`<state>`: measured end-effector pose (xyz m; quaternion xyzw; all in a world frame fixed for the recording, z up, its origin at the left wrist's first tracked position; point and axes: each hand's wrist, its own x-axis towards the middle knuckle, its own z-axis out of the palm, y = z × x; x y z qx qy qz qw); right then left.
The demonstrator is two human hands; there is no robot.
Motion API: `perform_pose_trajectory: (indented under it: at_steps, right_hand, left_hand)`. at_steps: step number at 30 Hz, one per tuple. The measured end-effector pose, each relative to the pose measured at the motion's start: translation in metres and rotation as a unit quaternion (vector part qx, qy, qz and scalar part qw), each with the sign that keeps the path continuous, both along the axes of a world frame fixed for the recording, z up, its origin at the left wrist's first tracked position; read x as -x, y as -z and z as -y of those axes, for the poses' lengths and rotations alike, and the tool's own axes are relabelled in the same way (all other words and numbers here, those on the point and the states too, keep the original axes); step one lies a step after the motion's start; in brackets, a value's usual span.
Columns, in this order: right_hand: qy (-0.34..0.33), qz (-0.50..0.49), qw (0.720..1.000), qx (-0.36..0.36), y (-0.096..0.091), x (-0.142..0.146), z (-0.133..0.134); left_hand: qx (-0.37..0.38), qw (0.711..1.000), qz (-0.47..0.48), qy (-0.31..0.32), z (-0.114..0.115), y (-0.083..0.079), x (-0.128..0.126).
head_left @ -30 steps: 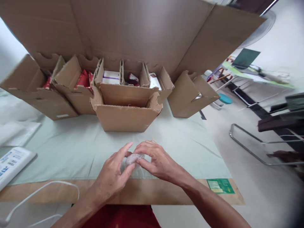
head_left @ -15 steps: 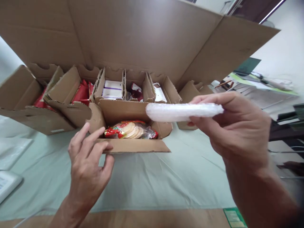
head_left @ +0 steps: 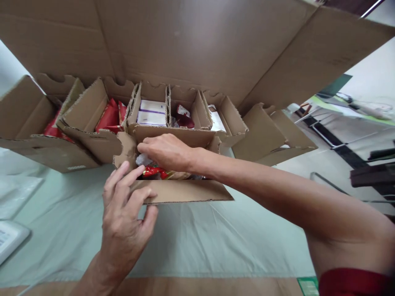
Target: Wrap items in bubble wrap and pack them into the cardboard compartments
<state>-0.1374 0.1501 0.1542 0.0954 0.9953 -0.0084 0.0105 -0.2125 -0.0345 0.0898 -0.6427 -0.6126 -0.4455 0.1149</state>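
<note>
My right hand (head_left: 166,150) reaches into the small cardboard box (head_left: 185,192) in front of me. Its fingers are closed on a white bubble-wrapped packet (head_left: 142,160), which shows only in part at the box's left end. Under the hand lies a red snack bag (head_left: 157,172), mostly covered; pale round pieces show through it. My left hand (head_left: 129,209), fingers apart, is at the box's left front corner, its fingertips by the opened front flap. Nothing is held in it.
Behind stands a row of open cardboard bins: red packets (head_left: 109,117), white-and-purple boxes (head_left: 152,112), a dark red pack (head_left: 185,117) and a white packet (head_left: 217,119). A large cardboard panel (head_left: 185,45) rises beyond. A white device (head_left: 12,238) and clear plastic (head_left: 20,195) lie left.
My right hand has carried the bubble-wrapped packet from the right, above the table, down and left into the box. My left hand stays by the front flap, and the view has shifted slightly.
</note>
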Motion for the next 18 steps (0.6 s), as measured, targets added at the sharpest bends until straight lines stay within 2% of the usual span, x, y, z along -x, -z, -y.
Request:
perform_pose_trajectory:
  at_steps: [5,7,9,11,13,15,16,18]
  right_hand:
    - [0.046,0.077,0.994,0.066,0.005,0.013,-0.006]
    - [0.063,0.094,0.988,0.102,0.000,0.009,-0.008]
    - [0.076,0.058,0.987,0.129,-0.011,-0.006,-0.007]
    - [0.101,-0.045,0.985,0.132,-0.027,-0.038,-0.001]
    - [0.150,-0.182,0.965,0.118,-0.043,-0.084,0.012]
    - [0.220,-0.305,0.920,0.111,-0.048,-0.138,0.030]
    - [0.260,-0.351,0.892,0.112,-0.044,-0.162,0.039]
    - [0.335,-0.417,0.835,0.128,-0.023,-0.199,0.054]
  left_hand:
    - [-0.028,0.999,0.021,-0.007,-0.001,0.001,-0.002]
    - [-0.048,0.997,0.050,-0.035,0.001,0.002,-0.002]
    - [-0.054,0.992,0.100,-0.062,0.005,0.005,-0.001]
    - [-0.034,0.980,0.181,-0.070,0.008,0.009,0.003]
    - [0.007,0.954,0.293,-0.059,0.008,0.014,0.007]
    - [0.042,0.916,0.398,-0.033,0.004,0.018,0.011]
    - [0.055,0.897,0.438,-0.012,0.000,0.020,0.012]
    - [0.060,0.870,0.488,0.039,-0.012,0.023,0.014]
